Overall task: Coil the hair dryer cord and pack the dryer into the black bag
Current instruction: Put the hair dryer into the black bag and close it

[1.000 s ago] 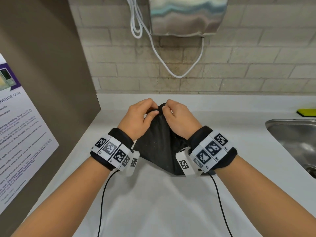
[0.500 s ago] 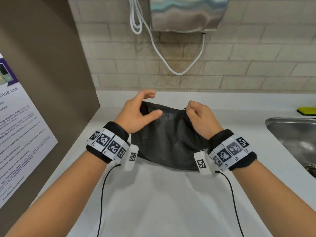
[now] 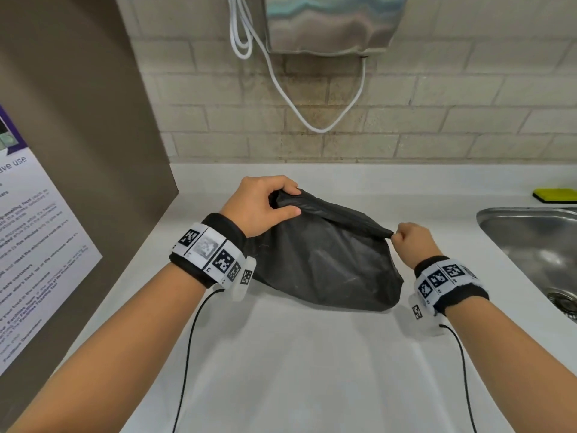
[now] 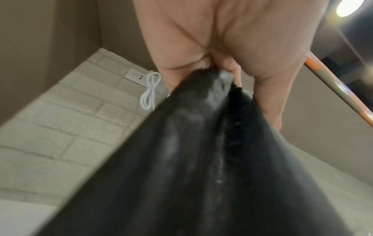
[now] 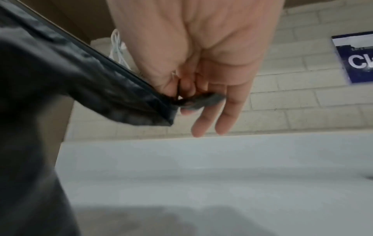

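Note:
The black bag [image 3: 327, 264] lies bulging on the white counter [image 3: 296, 354], its top edge stretched between my two hands. My left hand [image 3: 265, 204] grips the left end of that top edge, fingers curled round the fabric [image 4: 207, 89]. My right hand [image 3: 409, 239] pinches the zipper pull [image 5: 193, 102] at the right end of the bag between thumb and forefinger, the other fingers hanging loose. The zipper line runs shut along the top. The hair dryer and its cord are hidden from every view.
A steel sink [image 3: 530, 245] is set into the counter on the right, with a yellow sponge [image 3: 554, 195] behind it. A metal wall dispenser [image 3: 334, 23] and a white cable [image 3: 312, 120] hang on the tiled wall. A brown side panel with a poster [image 3: 34, 245] stands left.
My hands have moved apart from the middle of the bag's top. The right hand has travelled right along the top edge with the zipper pull; the left has closed on the left end.

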